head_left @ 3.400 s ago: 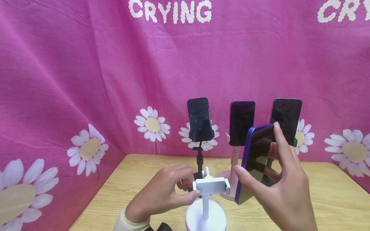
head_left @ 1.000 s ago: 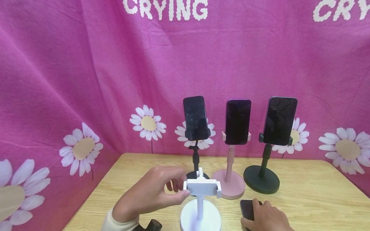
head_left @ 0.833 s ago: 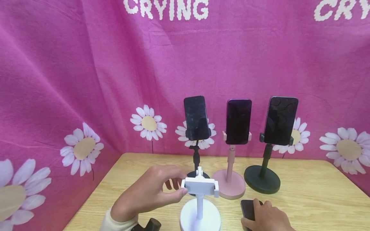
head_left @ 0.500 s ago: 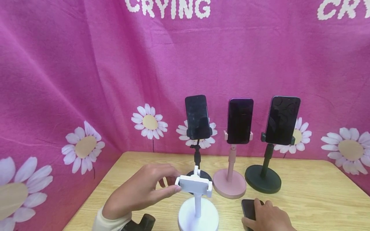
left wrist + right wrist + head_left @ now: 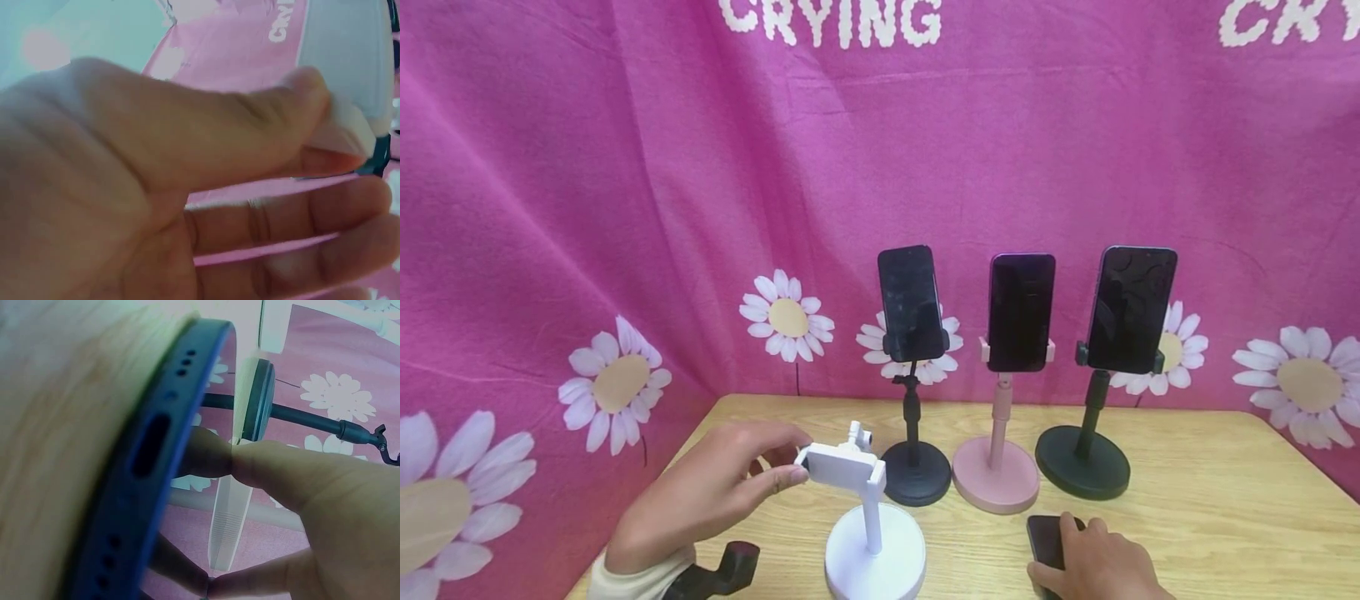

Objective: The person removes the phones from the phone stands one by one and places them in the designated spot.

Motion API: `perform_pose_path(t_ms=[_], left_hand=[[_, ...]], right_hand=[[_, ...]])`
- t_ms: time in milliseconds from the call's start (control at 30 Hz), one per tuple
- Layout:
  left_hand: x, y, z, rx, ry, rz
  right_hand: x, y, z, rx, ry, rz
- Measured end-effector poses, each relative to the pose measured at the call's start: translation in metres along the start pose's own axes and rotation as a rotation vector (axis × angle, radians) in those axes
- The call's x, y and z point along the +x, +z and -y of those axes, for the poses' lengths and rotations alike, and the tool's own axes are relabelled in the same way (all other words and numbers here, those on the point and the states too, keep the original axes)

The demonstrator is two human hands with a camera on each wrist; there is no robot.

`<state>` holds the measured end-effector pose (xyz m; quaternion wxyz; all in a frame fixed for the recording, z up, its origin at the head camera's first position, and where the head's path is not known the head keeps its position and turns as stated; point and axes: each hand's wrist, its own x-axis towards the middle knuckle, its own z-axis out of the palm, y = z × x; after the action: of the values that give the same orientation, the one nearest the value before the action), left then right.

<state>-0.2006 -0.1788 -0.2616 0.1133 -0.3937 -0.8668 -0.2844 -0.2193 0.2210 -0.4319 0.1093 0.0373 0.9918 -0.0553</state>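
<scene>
Pinched at its clamp [image 5: 841, 467] by the left hand [image 5: 711, 487], the white stand [image 5: 872, 527] is now further left and turned, seemingly being repositioned, unloaded; the right hand's [image 5: 1105, 564] fingertips rest, ungripping, on the phone [image 5: 1045, 540] lying on the tabletop [image 5: 1217, 500]

White stand [image 5: 871, 523]; nearest phone [image 5: 1045, 538] — black face, edge [image 5: 134, 494] seemingly blue; magenta backdrop [image 5: 1000, 150] — white daisies [image 5: 787, 318], yellowish centres.

It looks studio-like: pink daisy backdrop [image 5: 1037, 150], wooden table [image 5: 1210, 483], 4 phone stands [image 5: 876, 560].
</scene>
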Motion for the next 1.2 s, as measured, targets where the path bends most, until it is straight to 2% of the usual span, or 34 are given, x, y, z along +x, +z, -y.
perform_pose_path(t_ms=[133,233,367,500,800,967,1200], left_hand=[[-0.006,-0.006,0.007,0.050,-0.048,-0.046],[-0.009,-0.009,0.010,0.112,-0.121,-0.077],[-0.009,-0.012,0.013,0.189,-0.206,-0.118],[-0.008,-0.013,0.016,0.247,-0.257,-0.167],[-0.004,-0.012,0.026,0.303,-0.386,-0.239],[-0.001,-0.008,0.039,0.330,-0.431,-0.289],[0.011,0.007,0.066,0.247,-0.460,-0.373]], right_hand=[[-0.002,-0.003,0.001,-0.001,-0.003,-0.004],[-0.004,-0.004,0.002,-0.008,-0.002,-0.008],[-0.006,-0.006,0.003,-0.018,-0.002,-0.005],[-0.006,-0.006,0.003,-0.021,-0.004,0.002],[-0.005,-0.005,0.004,-0.026,-0.013,0.001],[-0.005,-0.004,0.004,-0.036,-0.008,0.004],[0.001,0.002,0.000,-0.042,-0.007,0.004]])
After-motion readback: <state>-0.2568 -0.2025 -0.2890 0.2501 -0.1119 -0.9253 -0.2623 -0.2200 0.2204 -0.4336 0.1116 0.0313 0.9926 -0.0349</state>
